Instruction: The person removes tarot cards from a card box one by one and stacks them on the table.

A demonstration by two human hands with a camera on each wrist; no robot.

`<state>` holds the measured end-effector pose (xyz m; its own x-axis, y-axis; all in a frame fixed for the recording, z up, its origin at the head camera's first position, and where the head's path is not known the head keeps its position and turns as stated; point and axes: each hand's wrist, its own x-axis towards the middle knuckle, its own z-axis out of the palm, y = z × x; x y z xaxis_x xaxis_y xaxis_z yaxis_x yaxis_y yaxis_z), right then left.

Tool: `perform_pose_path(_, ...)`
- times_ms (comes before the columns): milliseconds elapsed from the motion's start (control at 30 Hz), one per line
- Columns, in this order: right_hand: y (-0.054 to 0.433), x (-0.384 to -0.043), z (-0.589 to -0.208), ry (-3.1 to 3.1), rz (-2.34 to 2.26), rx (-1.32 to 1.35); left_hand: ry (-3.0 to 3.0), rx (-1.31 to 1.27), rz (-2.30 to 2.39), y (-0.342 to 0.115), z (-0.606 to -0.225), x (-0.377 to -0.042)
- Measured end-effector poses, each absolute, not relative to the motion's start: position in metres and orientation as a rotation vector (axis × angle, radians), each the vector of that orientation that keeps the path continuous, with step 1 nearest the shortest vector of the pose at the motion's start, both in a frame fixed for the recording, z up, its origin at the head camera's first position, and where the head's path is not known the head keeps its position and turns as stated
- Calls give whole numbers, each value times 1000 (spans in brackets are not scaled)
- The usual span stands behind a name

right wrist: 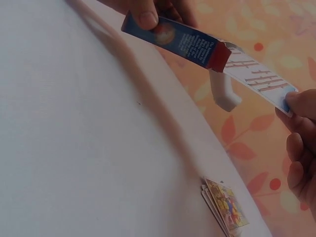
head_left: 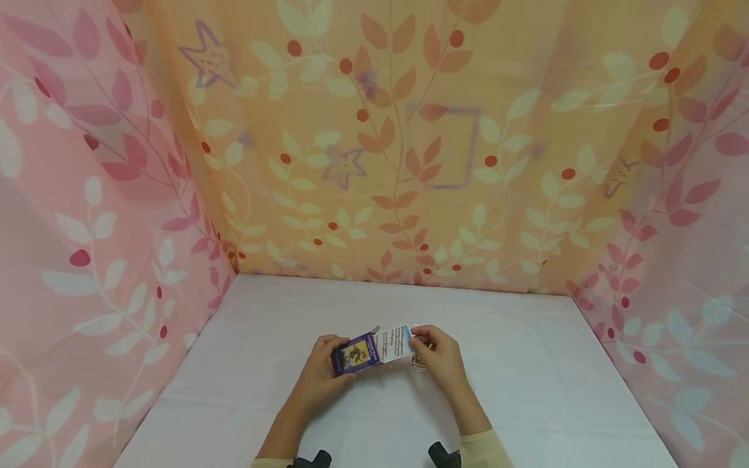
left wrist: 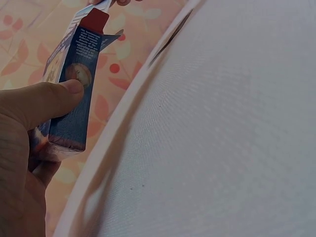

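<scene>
My left hand (head_left: 320,369) grips a small dark-blue card box (head_left: 355,355) that has a yellow picture on its front. In the left wrist view the thumb lies across the box's narrow printed side (left wrist: 84,47), and a red flap (left wrist: 94,20) stands out at its open end. Between thumb and fingers, my right hand (head_left: 446,364) pinches the far end of a white card (head_left: 393,344) printed with rows of brown marks. The card's other end meets the open box; how far it reaches inside is hidden. Several picture cards (right wrist: 228,206) lie in a loose pile below the right hand.
A white cloth (head_left: 281,312) covers the table. Pink and orange leaf-patterned curtains (head_left: 404,143) rise at the back and both sides. Dark wrist mounts (head_left: 445,455) show near the sleeves. A white box flap (right wrist: 223,91) hangs below the card.
</scene>
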<state>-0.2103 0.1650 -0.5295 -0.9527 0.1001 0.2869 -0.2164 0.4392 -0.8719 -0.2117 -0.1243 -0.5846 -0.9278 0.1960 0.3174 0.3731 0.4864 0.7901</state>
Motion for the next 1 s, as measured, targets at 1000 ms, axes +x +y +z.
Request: perform_pose_path(1000,211,-213,-512,-2381,1460,42,-2538,-505,-1434,-124,-584,-211)
